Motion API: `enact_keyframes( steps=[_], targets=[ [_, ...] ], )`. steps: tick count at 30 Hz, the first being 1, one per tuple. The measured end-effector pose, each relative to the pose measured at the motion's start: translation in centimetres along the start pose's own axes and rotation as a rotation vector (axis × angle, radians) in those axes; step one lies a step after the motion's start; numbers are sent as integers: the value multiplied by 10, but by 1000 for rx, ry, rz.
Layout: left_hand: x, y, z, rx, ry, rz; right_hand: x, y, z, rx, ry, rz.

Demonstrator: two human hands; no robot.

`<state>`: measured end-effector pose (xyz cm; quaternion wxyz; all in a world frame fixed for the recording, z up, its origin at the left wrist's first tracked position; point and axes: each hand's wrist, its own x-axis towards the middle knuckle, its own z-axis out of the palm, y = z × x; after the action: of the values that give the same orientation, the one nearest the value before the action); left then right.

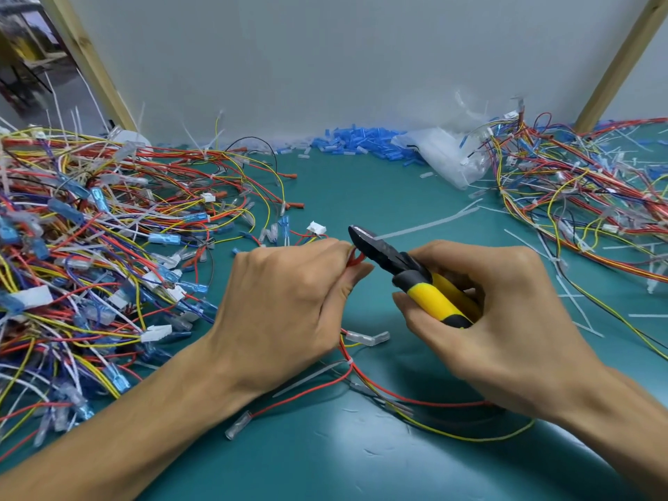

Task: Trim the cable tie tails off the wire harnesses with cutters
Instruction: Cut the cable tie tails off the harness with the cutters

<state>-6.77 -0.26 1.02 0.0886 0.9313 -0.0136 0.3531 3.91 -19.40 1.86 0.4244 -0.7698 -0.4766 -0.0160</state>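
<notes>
Teal worktop carries a large tangle of wire harnesses to the outside of the left hand, which pinches one red-wired harness. The right hand grips yellow-handled cutters, their jaws at a white tie tail just past the left fingertips.

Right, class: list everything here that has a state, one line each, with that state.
Cutters: blades look shut.
Right hand: gripping the yellow handles.
Left hand: pinching a red-wired harness.
Tie tail: sticking out past the blades; cut or not, cannot tell.
Left pile of harnesses: tangled, long tie tails sticking up.
</notes>
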Motion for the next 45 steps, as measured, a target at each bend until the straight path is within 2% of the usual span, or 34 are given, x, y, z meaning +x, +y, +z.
enact_keyframes(
  steps=[19, 32, 45],
  targets=[
    [-1, 3, 1, -87, 113, -40, 3, -4, -5, 68, -25, -63],
    [-1, 4, 0, 2, 64, -7, 1, -6, -5, 59, -145, 30],
    [-2, 8, -1, 6, 63, 5, 2, -7, -6, -3, -217, -12]
  ],
)
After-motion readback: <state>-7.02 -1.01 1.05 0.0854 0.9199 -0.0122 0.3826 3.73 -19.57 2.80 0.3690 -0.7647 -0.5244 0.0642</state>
